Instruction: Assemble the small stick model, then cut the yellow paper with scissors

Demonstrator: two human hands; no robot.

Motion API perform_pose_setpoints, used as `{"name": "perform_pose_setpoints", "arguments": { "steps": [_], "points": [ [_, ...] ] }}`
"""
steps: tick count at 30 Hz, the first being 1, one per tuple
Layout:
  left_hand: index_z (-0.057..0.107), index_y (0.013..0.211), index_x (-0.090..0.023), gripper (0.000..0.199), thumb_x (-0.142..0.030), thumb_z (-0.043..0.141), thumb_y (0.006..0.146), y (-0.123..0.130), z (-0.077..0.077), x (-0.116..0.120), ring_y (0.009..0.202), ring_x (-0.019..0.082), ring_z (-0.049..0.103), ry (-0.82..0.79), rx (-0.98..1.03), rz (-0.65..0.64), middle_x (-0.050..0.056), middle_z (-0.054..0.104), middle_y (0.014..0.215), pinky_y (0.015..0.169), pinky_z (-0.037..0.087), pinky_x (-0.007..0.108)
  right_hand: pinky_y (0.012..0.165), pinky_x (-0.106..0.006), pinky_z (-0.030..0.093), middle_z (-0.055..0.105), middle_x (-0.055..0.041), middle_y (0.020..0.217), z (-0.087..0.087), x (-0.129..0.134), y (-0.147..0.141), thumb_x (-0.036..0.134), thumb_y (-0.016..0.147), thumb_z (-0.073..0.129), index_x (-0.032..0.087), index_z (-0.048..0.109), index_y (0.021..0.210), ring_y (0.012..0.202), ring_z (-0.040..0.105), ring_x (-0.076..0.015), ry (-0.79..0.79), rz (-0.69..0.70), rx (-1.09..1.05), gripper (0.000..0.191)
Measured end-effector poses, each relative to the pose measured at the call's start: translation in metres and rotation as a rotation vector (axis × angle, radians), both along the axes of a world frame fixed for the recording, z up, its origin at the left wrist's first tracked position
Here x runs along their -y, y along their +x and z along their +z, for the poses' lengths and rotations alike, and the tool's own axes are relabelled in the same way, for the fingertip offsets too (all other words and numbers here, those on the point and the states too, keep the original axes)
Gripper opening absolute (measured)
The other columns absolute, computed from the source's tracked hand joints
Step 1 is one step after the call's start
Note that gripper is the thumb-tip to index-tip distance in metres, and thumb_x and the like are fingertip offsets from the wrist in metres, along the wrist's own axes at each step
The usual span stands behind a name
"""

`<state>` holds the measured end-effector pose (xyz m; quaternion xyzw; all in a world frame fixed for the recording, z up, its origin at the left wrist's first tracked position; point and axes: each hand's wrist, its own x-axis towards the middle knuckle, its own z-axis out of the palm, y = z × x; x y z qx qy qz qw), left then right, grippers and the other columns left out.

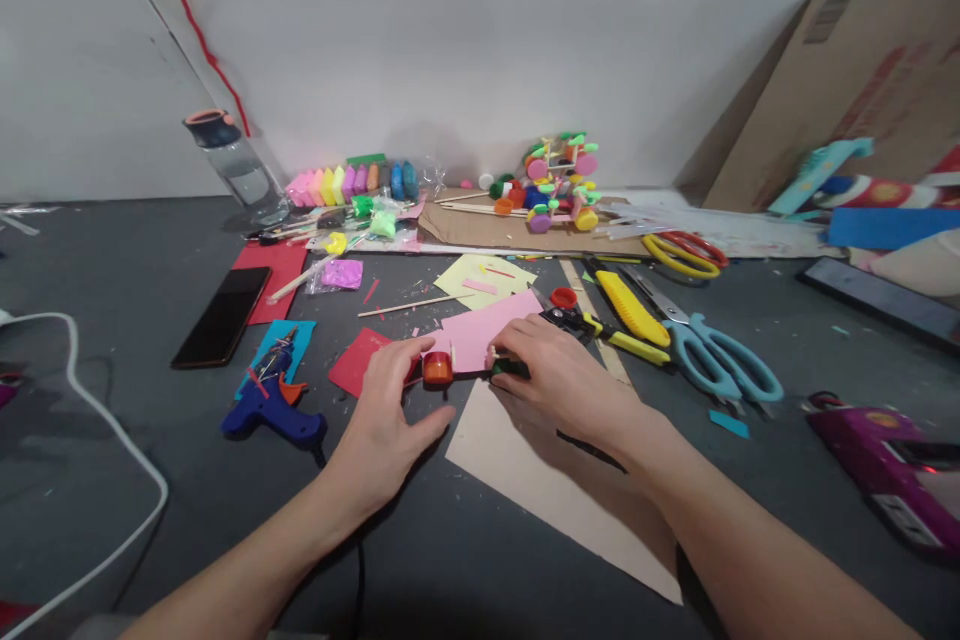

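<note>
My left hand (386, 420) rests over the table with thumb and fingers spread apart. Its index fingertip is close by an orange-red bottle cap (438, 368); I cannot tell whether they touch. To the right, the fingers of my right hand (536, 360) are bent round a dark green bottle cap (508, 369), partly hidden by them. Pink paper (480, 335) lies behind both caps, with a small pale stick piece upright by the orange one. A red paper piece (358, 360) sits beside my left fingers, and a cream sheet (555, 490) lies under my right forearm.
A blue glue gun (274, 410) lies left, near a phone (222, 318). On the right are a yellow cutter (630, 305), pliers (637, 348), blue-handled scissors (705, 360) and a purple device (885, 465). Clay packs (352, 182), a bottle (244, 175) and colourful wheeled models (562, 185) stand behind.
</note>
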<state>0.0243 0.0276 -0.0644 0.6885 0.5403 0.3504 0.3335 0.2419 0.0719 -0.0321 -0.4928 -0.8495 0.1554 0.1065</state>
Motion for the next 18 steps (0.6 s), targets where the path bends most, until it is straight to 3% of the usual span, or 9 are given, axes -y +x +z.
{"name": "perform_pose_setpoints", "arguments": {
  "steps": [5, 7, 14, 18],
  "points": [
    [0.046, 0.132, -0.028, 0.057, -0.022, 0.068, 0.079, 0.001, 0.000, 0.000, 0.131, 0.025, 0.046, 0.011, 0.013, 0.026, 0.007, 0.050, 0.136, 0.111, 0.037, 0.046, 0.089, -0.040, 0.045, 0.068, -0.0110, 0.108, 0.003, -0.003, 0.013, 0.028, 0.081, 0.073, 0.018, 0.068, 0.108, 0.104, 0.058, -0.0283, 0.012, -0.041, -0.116, 0.030],
    [0.047, 0.132, -0.027, 0.055, -0.023, 0.067, 0.080, 0.001, 0.001, 0.000, 0.131, 0.025, 0.046, 0.027, 0.019, 0.047, 0.008, 0.051, 0.137, 0.111, 0.037, 0.045, 0.090, -0.040, 0.046, 0.069, -0.0102, 0.111, 0.008, -0.005, 0.020, 0.033, 0.085, 0.068, 0.019, 0.068, 0.110, 0.106, 0.060, -0.0277, 0.043, -0.082, -0.208, 0.028],
    [0.048, 0.126, -0.024, 0.032, -0.029, 0.049, 0.095, -0.004, 0.007, -0.008, 0.116, 0.022, 0.058, 0.117, -0.018, 0.133, 0.009, 0.060, 0.125, 0.099, 0.046, 0.039, 0.067, -0.028, 0.050, 0.066, -0.0036, 0.082, 0.018, -0.010, 0.033, 0.032, 0.097, 0.047, 0.018, 0.061, 0.093, 0.073, 0.063, -0.0164, 0.282, -0.373, -0.624, 0.020],
    [0.056, 0.119, -0.023, 0.032, -0.029, 0.061, 0.088, -0.016, 0.011, -0.016, 0.117, 0.028, 0.054, 0.182, -0.205, 0.092, 0.009, 0.062, 0.121, 0.100, 0.039, 0.047, 0.062, -0.026, 0.048, 0.062, -0.0015, 0.077, 0.018, -0.005, 0.029, 0.032, 0.098, 0.047, 0.019, 0.058, 0.089, 0.066, 0.058, -0.0137, 0.344, -0.400, -0.700, 0.019]
  ]
}}
